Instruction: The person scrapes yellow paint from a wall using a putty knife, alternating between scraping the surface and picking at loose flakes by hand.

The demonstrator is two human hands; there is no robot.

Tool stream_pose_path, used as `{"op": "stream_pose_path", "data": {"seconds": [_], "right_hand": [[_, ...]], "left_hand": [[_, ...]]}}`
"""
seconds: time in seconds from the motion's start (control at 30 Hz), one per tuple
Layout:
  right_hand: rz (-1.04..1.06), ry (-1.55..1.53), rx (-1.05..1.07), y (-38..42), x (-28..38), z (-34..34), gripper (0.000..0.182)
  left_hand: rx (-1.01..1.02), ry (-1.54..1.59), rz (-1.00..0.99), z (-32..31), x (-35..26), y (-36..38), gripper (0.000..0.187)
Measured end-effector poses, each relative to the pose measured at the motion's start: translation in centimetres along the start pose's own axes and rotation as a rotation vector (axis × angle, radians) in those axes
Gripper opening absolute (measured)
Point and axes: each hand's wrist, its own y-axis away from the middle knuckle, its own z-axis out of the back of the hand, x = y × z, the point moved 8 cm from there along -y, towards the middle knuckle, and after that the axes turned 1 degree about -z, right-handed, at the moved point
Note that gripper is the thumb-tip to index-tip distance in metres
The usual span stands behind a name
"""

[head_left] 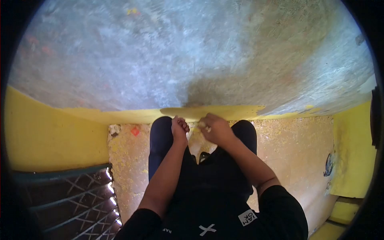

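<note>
My left hand [180, 127] rests over the inner side of my left knee, its fingers curled in toward the palm. What it holds, if anything, is hidden. Opposite it, a short gap away, my right hand [216, 129] is closed near my right knee, with thumb and fingers bent together. A pale spot shows at its fingertips, too small to name. Both hands are above the gap between my knees, in dark trousers [161, 138], and do not touch each other.
Ahead stands a grey surface [160, 60] with a yellow band [136, 116] below it. Yellow walls rise left [52, 136] and right [352, 148]. A metal grille [72, 200] is at lower left. A red scrap [135, 131] and a dark crumpled item [329, 165] lie on the speckled floor [296, 152].
</note>
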Motion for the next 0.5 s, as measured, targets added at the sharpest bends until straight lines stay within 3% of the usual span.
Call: {"op": "stream_pose_path", "data": {"seconds": [0.1, 0.17, 0.23, 0.3, 0.37, 0.43, 0.5], "right_hand": [[-0.408, -0.118, -0.242, 2.9, 0.2, 5.6, 0.02], [-0.464, -0.277, -0.525, 6.8, -0.9, 7.3, 0.02], [-0.61, -0.548, -0.51, 9.1, -0.4, 7.9, 0.023], [-0.64, -0.561, -0.431, 10.9, -1.9, 5.9, 0.033], [-0.704, -0.627, -0.081, 11.8, -2.2, 2.0, 0.048], [-0.609, -0.592, 0.01, 12.4, -1.0, -0.1, 0.06], [-0.509, -0.532, 0.009, 11.3, 0.6, -0.3, 0.062]], "left_hand": [[0.05, -0.26, -0.079, 0.2, 0.1, 0.0, 0.033], [0.073, -0.296, -0.113, 0.3, -0.1, -0.2, 0.031], [0.092, -0.348, -0.114, 0.9, 0.7, 1.0, 0.029], [0.221, -0.388, -0.062, -2.2, -0.3, 3.6, 0.025], [0.276, -0.375, -0.013, -3.6, -0.4, 4.6, 0.023], [0.33, -0.356, 0.053, -3.4, 1.2, 4.9, 0.02], [0.281, -0.496, -0.047, -2.3, 0.7, 3.9, 0.018]]}}
